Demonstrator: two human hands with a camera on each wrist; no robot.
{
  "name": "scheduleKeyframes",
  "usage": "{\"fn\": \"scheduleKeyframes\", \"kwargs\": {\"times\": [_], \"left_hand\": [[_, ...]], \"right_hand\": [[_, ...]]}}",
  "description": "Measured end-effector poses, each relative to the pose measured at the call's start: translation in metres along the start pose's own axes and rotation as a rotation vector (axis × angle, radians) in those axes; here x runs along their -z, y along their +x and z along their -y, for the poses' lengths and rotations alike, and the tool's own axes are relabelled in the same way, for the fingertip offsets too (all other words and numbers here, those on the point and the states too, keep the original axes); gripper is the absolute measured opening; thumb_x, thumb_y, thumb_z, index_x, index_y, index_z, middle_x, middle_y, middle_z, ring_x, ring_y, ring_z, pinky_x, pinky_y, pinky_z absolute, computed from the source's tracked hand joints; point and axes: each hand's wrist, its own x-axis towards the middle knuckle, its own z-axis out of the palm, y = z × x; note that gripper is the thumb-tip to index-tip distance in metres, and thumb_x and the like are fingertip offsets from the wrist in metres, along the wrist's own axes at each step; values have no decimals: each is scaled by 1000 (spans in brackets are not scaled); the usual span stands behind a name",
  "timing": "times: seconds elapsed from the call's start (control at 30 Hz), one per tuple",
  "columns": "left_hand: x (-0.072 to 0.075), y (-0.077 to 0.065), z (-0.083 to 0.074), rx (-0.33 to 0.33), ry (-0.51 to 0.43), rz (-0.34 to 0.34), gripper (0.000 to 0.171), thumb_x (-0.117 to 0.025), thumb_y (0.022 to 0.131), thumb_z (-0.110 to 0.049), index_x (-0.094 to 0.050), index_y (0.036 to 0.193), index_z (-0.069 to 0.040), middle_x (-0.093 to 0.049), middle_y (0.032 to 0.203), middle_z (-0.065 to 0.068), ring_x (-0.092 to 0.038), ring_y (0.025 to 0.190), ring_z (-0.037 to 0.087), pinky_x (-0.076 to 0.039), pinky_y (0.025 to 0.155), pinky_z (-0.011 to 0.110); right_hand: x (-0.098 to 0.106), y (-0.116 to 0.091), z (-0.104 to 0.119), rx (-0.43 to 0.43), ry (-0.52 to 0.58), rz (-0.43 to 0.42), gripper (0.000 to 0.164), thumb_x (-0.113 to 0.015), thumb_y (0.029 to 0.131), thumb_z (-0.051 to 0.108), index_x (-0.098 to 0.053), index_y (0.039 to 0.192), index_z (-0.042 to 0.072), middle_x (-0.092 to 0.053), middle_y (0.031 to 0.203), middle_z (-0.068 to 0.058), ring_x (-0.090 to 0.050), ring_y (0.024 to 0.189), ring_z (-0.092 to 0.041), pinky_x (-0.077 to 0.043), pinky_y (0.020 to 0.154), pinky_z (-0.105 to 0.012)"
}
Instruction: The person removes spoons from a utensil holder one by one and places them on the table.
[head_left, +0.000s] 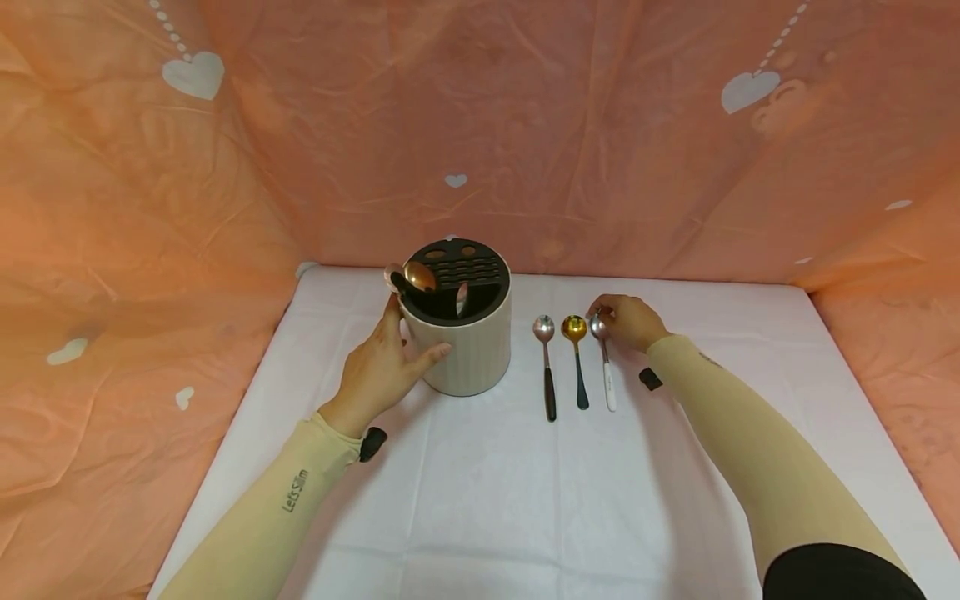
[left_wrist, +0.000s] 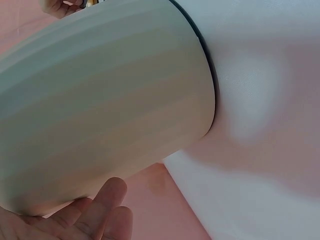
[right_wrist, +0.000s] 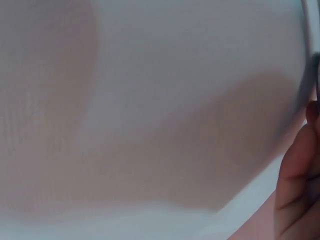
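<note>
A cream ribbed utensil holder [head_left: 471,358] with a black slotted top stands on the table. My left hand [head_left: 378,367] rests against its left side, thumb stretched across the front; in the left wrist view its extended fingers [left_wrist: 111,192] lie along the wall. A copper-coloured spoon bowl [head_left: 420,276] and another spoon's bowl [head_left: 462,298] show in the top. To the right, my right hand [head_left: 630,321] pinches a silver spoon with a white handle [head_left: 608,387] at its bowl end. Beside it lie a gold spoon with a dark handle [head_left: 575,328] and a pinkish spoon with a black handle [head_left: 543,328].
A white cloth [head_left: 480,500] covers the table. Orange-pink sheets with white hearts [head_left: 525,125] hang behind and at both sides. The three spoons lie side by side, bowls pointing away, to the right of the holder.
</note>
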Motion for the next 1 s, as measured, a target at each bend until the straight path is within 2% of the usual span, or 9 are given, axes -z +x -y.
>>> {"fn": "scheduleKeyframes", "kwargs": {"times": [0.1, 0.3, 0.5, 0.63, 0.73, 0.9, 1.0], "left_hand": [[-1, 1, -1, -5, 4, 4, 111, -63, 87, -66, 8, 160, -24, -46, 147, 20, -67, 101, 35, -51, 66, 53], [-1, 2, 0, 2, 7, 13, 111, -61, 87, -69, 7, 161, -21, -45, 146, 24, -66, 97, 36, -50, 64, 53], [0, 1, 3, 41, -2, 27, 112, -58, 86, -73, 7, 161, -21, -45, 147, 21, -66, 99, 34, -50, 68, 52], [0, 2, 3, 35, -17, 25, 111, -59, 86, -72, 8, 161, -23, -45, 147, 20, -65, 99, 34, -50, 68, 52], [0, 2, 3, 25, -22, 29, 111, -59, 86, -71, 9, 160, -25, -45, 146, 19, -65, 99, 33, -50, 68, 51], [0, 2, 4, 14, -19, 14, 111, -60, 85, -72, 6, 161, -25, -49, 143, 18, -66, 98, 32, -50, 66, 52], [1, 3, 4, 14, -9, 11, 111, -60, 85, -73, 4, 161, -23, -49, 142, 18, -65, 98, 31, -50, 65, 53]], "right_hand": [[-1, -3, -2, -1, -32, -14, 17, -63, 99, 10, -68, 114, 14, -66, 115, -11, -58, 105, -31, -43, 95, -52], [1, -5, -3, 48, -92, -69, 23, -58, 99, 4, -69, 118, 10, -66, 117, -12, -59, 111, -34, -43, 95, -54], [8, -8, -2, 37, -84, -56, 25, -59, 101, 11, -66, 125, 8, -64, 124, -13, -57, 115, -35, -42, 97, -53], [19, -17, -3, 57, -67, -71, 27, -59, 101, 14, -65, 126, 7, -64, 124, -15, -57, 114, -36, -42, 95, -54], [25, -28, -3, 71, -30, -73, 29, -57, 100, 11, -64, 128, 6, -64, 122, -15, -58, 105, -34, -44, 90, -51], [31, -53, 5, 89, 22, -58, 31, -59, 100, 13, -62, 130, 10, -65, 119, -11, -56, 74, -25, -46, 66, -39], [34, -67, 15, 123, 30, -59, 30, -61, 99, 16, -63, 129, 12, -65, 116, -7, -53, 65, -22, -45, 58, -36]]}}
